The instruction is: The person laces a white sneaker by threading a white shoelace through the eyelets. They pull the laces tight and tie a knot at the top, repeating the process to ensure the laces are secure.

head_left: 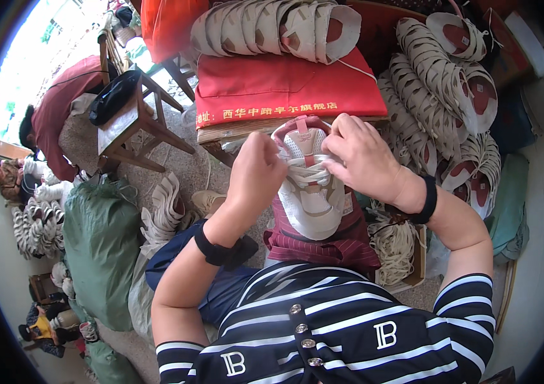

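A white and beige shoe upper (313, 205) with a maroon collar lies over my lap, its toe toward me. A white shoelace (308, 171) crosses its front in several rows below the tongue (304, 141). My left hand (260, 168) is closed at the upper's left edge, fingertips pinched beside the eyelets; what they hold is hidden. On the opposite side, my right hand (360, 153) is closed, with thumb and finger pinching the lace near the right eyelets. Under the upper, a maroon striped cloth (323, 249) covers my lap.
Ahead, a bench with a red cloth (272, 83) bears a row of nested uppers (272, 29). More stacked uppers (432, 77) stand at right, above a box of loose laces (397, 253). Left are a green sack (100, 249), a wooden chair (137, 121) and a bent-over person (70, 109).
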Action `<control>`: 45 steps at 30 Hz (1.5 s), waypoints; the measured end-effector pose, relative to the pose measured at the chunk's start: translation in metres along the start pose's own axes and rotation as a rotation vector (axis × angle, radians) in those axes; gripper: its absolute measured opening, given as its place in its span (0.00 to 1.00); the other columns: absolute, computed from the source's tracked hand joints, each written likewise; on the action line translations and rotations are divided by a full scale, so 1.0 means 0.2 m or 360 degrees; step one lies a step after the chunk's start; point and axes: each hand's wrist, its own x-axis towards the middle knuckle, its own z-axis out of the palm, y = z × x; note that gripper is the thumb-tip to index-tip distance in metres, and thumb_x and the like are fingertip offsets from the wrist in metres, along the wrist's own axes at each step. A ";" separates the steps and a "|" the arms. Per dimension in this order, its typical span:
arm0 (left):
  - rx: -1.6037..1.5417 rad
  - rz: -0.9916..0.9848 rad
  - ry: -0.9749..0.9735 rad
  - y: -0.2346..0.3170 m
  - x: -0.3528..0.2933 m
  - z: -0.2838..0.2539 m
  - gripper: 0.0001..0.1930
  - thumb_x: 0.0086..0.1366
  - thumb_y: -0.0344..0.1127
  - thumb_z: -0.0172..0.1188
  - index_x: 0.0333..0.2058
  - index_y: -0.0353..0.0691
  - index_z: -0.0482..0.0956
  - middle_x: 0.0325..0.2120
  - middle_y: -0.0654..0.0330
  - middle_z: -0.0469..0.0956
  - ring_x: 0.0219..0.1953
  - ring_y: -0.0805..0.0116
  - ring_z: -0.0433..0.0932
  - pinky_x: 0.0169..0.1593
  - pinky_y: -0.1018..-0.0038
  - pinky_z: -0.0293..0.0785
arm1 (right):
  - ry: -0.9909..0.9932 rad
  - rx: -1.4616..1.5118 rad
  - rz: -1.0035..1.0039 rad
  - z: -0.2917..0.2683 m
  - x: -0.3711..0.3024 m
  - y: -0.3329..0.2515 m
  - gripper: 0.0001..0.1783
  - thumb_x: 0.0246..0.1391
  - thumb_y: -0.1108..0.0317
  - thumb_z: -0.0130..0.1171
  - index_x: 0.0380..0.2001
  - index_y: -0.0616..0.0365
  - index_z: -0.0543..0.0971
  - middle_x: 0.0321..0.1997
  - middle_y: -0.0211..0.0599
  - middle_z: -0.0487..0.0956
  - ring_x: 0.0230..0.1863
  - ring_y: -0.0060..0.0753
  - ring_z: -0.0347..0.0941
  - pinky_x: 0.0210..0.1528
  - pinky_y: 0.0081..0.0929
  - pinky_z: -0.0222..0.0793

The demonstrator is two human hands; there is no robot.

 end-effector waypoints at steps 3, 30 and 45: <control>0.0401 0.0526 -0.0022 0.01 0.05 0.03 0.09 0.59 0.23 0.59 0.38 0.38 0.72 0.33 0.50 0.74 0.35 0.46 0.77 0.40 0.57 0.76 | -0.0028 0.0070 0.0022 0.02 0.02 -0.01 0.09 0.49 0.69 0.67 0.30 0.56 0.76 0.38 0.37 0.70 0.43 0.41 0.70 0.45 0.39 0.63; 0.0453 0.0594 -0.0804 -0.04 0.24 -0.25 0.09 0.64 0.35 0.64 0.31 0.35 0.81 0.33 0.55 0.72 0.36 0.56 0.77 0.41 0.62 0.74 | -0.0410 0.0217 -0.0166 -0.03 0.02 0.26 0.13 0.52 0.63 0.69 0.37 0.55 0.78 0.34 0.37 0.74 0.36 0.44 0.77 0.36 0.37 0.73; 0.0002 0.0091 -0.0741 -0.10 0.28 -0.12 0.10 0.57 0.36 0.63 0.27 0.34 0.84 0.32 0.53 0.73 0.36 0.59 0.77 0.43 0.68 0.74 | -0.0881 0.0614 0.0020 -0.07 0.16 0.34 0.07 0.58 0.66 0.62 0.38 0.56 0.81 0.36 0.37 0.75 0.37 0.40 0.76 0.41 0.35 0.71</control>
